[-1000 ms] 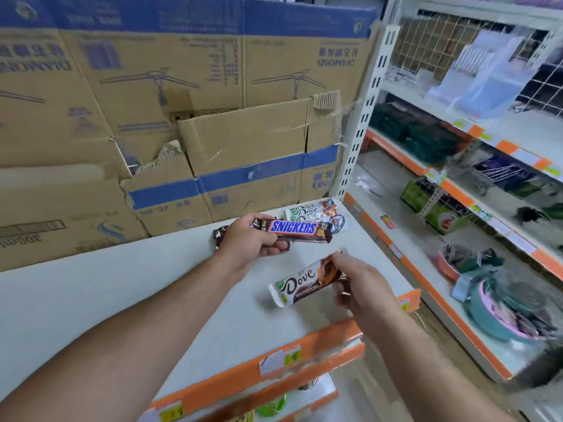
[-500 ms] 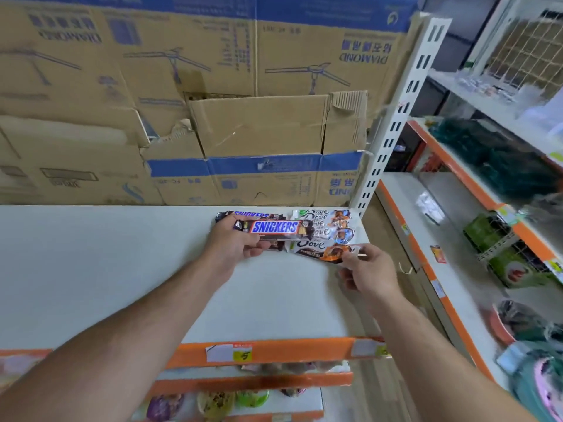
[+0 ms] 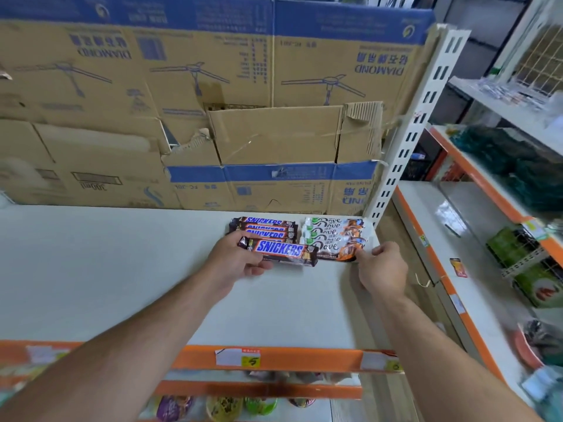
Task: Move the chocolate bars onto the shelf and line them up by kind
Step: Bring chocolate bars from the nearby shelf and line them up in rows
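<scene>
While L hand (image 3: 235, 261) grips Snickers bar (image 3: 278, 253), R hand (image 3: 382, 271) pinches front Dove bar (image 3: 333, 250) on shelf (image 3: 122, 269).

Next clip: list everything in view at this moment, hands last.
Snickers bars: at least four, brown with blue logo, in a row at the shelf's back right.
Dove bars: about four, white and brown, right beside the Snickers.
Shelf: one, white, orange front strip.
Price tags: at least two, white and yellow, on the strip.
Cardboard boxes: several, brown and blue, behind the shelf.
Slotted post: one, white, right of the boxes.
Left hand: grips front Snickers bar.
Right hand: fingers pinch front Dove bar.
</scene>
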